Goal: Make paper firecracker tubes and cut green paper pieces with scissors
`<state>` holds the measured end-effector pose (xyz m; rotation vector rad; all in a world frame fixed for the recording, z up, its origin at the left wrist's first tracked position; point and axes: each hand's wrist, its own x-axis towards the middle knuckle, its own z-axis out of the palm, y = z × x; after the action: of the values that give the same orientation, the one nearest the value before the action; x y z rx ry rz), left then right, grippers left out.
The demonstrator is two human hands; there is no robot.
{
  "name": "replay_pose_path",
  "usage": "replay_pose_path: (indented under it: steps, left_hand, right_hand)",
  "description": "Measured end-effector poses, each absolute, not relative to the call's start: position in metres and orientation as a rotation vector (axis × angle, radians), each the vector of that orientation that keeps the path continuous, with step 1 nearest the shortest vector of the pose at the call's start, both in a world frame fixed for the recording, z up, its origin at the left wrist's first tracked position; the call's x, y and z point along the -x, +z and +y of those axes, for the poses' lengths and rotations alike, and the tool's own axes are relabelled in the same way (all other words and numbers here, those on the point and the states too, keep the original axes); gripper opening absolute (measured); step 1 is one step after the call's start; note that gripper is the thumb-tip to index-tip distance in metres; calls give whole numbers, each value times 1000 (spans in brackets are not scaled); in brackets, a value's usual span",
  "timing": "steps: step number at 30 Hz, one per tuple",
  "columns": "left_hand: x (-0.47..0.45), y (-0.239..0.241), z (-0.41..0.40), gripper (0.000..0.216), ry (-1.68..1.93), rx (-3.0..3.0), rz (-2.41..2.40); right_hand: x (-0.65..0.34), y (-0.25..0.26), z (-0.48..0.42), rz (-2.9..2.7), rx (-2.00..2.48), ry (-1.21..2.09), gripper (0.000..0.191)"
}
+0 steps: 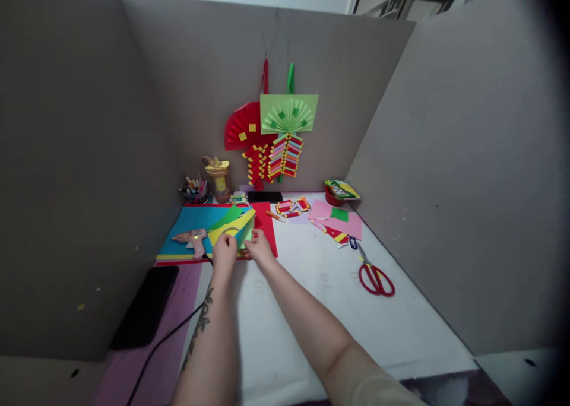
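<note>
Head view: work with coloured paper is shown partway along, judging by how things lie. Two paper ornaments, a red fan [240, 127] and a green fan [288, 115] with rows of small rolls beneath them, are hung on the far wall and seem complete. More paper rolls [291, 207] have been made and left loose on the far part of the desk [307, 317], while the paper sheets [244, 220] now being handled appear to be at an early stage, with no gluing of them to be seen. How much is left cannot be told. The paper sheets, yellow and pale green among them, lie left of the desk's middle, partly over a large blue sheet [184, 223], and are touched at their near side by both hands. By the left hand [225, 250], curled nearly closed, the near edge is gripped at the left; by the right hand [259, 244], thumb and fingers drawn together, it is pinched just to the right. Which single sheet is caught in each grip cannot be made out. A glue gun [195, 240] is laid on the blue sheet, just left of the left hand, and red-handled scissors [376, 280] are placed well apart, toward the right edge of the desk.
</note>
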<state>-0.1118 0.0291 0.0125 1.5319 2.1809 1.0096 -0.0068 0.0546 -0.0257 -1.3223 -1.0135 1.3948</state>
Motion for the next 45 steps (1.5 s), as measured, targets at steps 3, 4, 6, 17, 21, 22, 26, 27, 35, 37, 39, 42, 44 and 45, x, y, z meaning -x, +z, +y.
replay_pose_path:
  steps: [3,4,6,17,21,22,26,27,35,37,39,42,44,45]
  left_hand:
    - [107,13,26,26,989,-1611,2142]
    - [106,13,25,24,986,-1651,2117]
    - [103,15,21,24,975,-1721,2069]
    - [102,14,16,61,865,-1736,2002]
    - [106,12,20,49,871,-1624,2150]
    - [107,11,21,46,859,-1610,2187]
    - [111,-1,24,39,814,-1607,2263]
    - [113,-4,24,40,815,-1613,2269]
    - [125,-6,29,32,867,-1470,2406]
    - [127,-1,28,33,931,-1386,2418]
    - [129,4,28,36,983,-1314,2413]
    - [132,10,27,37,973,-1280,2403]
    - [134,14,27,37,937,-1289,2404]
    - [134,15,26,38,917,-1298,2402]
  right_hand:
    - [9,-21,71,-1160,1420,1309,28]
    - [9,-20,76,-1186,1414,1287,23]
    - [9,-17,83,-1235,1377,1232,24]
    - [11,-20,88,-1561,1343,1048,40]
    - [15,-10,84,-1679,1352,1001,41]
    - [17,-8,84,-1704,1360,989,41]
    - [19,-2,84,-1759,1447,951,41]
    - [18,0,85,-1771,1465,943,41]
    - [2,42,86,-1863,1474,842,43]
    - [-4,56,85,-1860,1474,816,42]
    - [-15,72,84,-1859,1469,785,41]
    - [-44,101,80,-1828,1461,720,39]
    - [-76,120,73,-1736,1447,744,40]
    - [-96,128,68,-1670,1437,780,41]
